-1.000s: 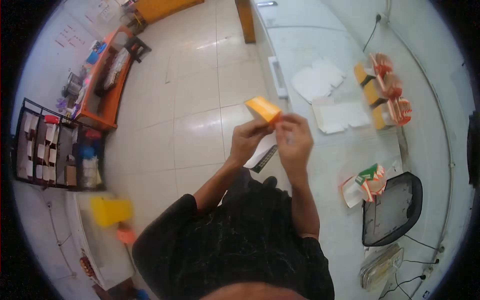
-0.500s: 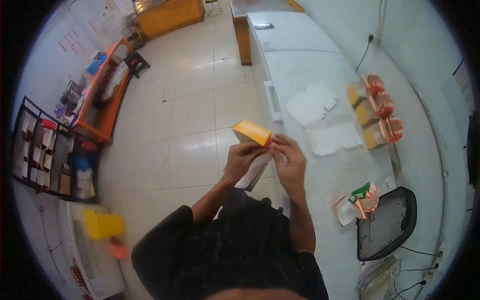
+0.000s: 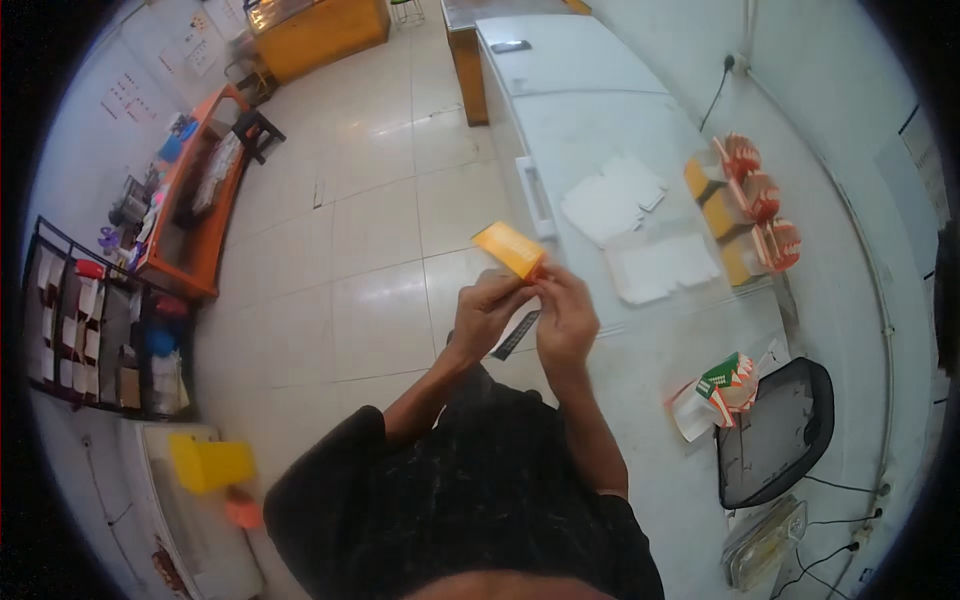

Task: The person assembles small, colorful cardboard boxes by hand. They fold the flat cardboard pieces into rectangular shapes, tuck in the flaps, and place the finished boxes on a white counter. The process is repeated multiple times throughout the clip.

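Observation:
Both my hands are raised in front of my chest and meet on a small orange-yellow cardboard box (image 3: 510,248). My left hand (image 3: 485,312) pinches its near end from the left, and my right hand (image 3: 566,313) grips the same end from the right. The box tilts up and away to the left. Below my hands a dark strip (image 3: 516,335) shows against the white chest freezer's (image 3: 600,130) edge.
On the freezer lid lie flat white carton blanks (image 3: 612,196), three folded orange-and-red boxes (image 3: 750,215), a green-and-red wrapper bundle (image 3: 722,388) and a black tray (image 3: 775,432). An orange counter (image 3: 195,215), a wire rack (image 3: 95,340) and a yellow bin (image 3: 210,462) stand on the left.
The view has shifted, so my hands and the box sit lower in the picture. The box has tipped further up to the left while both hands keep their hold.

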Motion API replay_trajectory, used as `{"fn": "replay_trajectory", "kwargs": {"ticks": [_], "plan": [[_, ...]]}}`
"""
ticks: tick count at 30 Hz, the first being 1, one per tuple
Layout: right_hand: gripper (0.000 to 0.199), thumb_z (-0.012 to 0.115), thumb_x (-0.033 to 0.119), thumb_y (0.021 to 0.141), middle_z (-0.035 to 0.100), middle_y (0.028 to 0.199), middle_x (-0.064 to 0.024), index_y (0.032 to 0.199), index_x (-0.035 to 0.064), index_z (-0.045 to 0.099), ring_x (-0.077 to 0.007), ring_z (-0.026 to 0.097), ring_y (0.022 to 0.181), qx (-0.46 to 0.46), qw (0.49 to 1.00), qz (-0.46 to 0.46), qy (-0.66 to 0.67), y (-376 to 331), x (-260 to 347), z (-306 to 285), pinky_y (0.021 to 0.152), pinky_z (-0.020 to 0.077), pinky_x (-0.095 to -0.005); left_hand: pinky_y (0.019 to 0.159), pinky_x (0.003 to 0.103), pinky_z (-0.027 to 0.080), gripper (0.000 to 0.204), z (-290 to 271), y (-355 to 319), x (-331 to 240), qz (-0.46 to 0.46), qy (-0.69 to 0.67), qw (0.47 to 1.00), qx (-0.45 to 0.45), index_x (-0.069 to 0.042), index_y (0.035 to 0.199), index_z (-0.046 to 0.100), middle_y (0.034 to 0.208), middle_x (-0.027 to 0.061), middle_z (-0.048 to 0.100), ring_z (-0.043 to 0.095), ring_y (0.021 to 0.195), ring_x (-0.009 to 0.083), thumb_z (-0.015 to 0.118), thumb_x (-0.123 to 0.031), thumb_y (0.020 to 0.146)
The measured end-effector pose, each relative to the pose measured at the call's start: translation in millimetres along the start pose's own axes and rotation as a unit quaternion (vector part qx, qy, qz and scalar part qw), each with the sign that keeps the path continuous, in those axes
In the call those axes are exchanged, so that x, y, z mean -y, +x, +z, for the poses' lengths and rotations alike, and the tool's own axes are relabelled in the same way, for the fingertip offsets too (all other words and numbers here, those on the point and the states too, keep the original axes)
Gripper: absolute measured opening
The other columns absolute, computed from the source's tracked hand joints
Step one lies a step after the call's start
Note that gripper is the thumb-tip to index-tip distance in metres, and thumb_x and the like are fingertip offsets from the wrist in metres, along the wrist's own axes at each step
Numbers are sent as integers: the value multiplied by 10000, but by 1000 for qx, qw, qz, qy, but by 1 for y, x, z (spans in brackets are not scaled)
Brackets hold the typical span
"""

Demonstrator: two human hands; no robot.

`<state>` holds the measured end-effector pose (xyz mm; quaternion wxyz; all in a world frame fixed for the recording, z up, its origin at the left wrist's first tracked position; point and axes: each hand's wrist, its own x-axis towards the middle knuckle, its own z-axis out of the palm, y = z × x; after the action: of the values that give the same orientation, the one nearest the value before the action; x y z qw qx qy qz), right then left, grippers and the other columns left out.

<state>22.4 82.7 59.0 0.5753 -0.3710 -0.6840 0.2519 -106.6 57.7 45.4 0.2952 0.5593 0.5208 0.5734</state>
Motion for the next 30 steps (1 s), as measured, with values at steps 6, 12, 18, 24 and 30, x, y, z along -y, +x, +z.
{"fn": "replay_trajectory", "kwargs": {"ticks": [6, 12, 18, 24, 30], "plan": [[221, 553, -13, 880, 506, 1299, -229, 1078, -84, 621, -351, 488, 1213, 54, 996, -69, -4, -18, 0, 9, 1021, 398, -432, 743, 257, 534, 215, -1, 12, -13, -52, -47, 997, -12, -5, 1105, 679, 979, 74, 665, 643, 878, 149, 647, -55, 898], [475, 317, 343, 1052, 462, 1359, -153, 1420, 47, 369, -231, 474, 1218, -70, 902, 291, 312, -30, -67, -37, 1010, 393, -367, 1040, 471, 378, 203, -13, 12, -25, 171, 104, 953, 229, -59, 985, 651, 934, 88, 660, 641, 934, 242, 606, 79, 843], [559, 271, 464, 1045, 439, 1408, -133, 1497, 136, 278, -229, 451, 1266, 33, 820, 401, 407, -13, -41, -60, 1061, 365, -346, 1035, 457, 252, 192, -5, -6, -21, 105, -147, 923, 340, -65, 765, 555, 728, 42, 546, 541, 726, 207, 540, -232, 859], [435, 347, 350, 1057, 559, 1233, -84, 1404, 94, 399, -144, 525, 1111, -115, 796, 343, 485, -30, -41, -49, 961, 439, -310, 904, 414, 350, 350, -12, -8, -15, 113, -166, 905, 375, -68, 607, 477, 568, 46, 432, 462, 558, 221, 525, -366, 784], [204, 600, 237, 969, 616, 854, -4, 1058, 56, 570, -58, 561, 759, -148, 829, 386, 377, -58, -59, -51, 665, 472, -219, 834, 380, 448, 447, -4, -25, -3, 73, -147, 964, 208, 35, 892, 609, 878, 147, 594, 560, 876, 274, 397, -345, 999]]}}
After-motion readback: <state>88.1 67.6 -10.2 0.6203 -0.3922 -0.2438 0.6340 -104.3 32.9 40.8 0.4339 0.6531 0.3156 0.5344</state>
